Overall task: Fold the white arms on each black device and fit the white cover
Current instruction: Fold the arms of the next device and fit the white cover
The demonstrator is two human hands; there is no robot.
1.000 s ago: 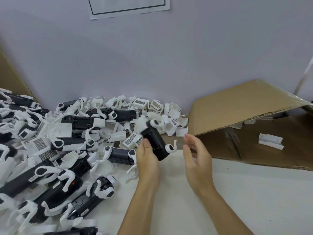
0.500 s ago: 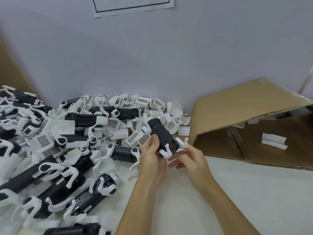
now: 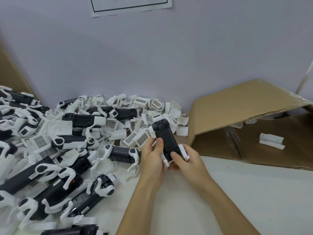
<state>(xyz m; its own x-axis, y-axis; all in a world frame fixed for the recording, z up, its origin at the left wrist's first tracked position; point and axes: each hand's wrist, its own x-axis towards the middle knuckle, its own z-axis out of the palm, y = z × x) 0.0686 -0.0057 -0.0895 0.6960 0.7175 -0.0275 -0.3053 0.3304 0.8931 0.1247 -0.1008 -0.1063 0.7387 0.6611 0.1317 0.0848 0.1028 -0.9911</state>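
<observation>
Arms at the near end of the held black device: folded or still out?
Still out. Two white arms jut from the near end of the black device, held by the left hand and right hand. No cover fitted.

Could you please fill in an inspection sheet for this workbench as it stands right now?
Surface: white table, bare at right.
Job's things: one black device held above the table, white arms sticking out at its near end; no cover on it.
Clutter: pile of devices and white covers filling the left side.
Grippers: left hand and right hand both grip the device.
Cables: nothing seen.
Surroundings: cardboard box on its side at right, a white part inside; paper sheet on the wall.
</observation>
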